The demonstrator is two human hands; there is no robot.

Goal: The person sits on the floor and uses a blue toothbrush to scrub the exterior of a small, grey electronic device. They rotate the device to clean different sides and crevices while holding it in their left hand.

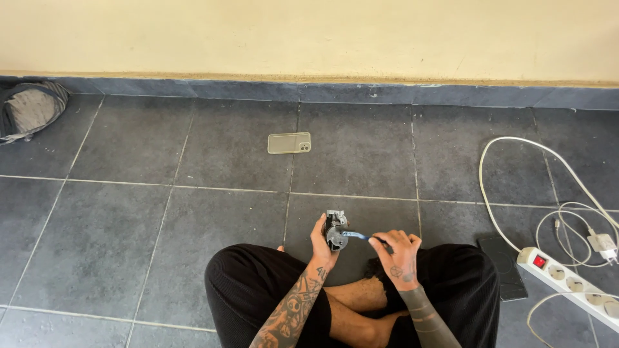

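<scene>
So a small metal part is gripped in the left hand. A blue-handled tool is pinched by the right hand, its tip touching the part just past the left fingertips.

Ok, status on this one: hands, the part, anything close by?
Left hand gripping small metal part. Right hand holding blue-handled tool, tip at the part. Phone lies apart on floor tiles; power strip off to the right.
</scene>
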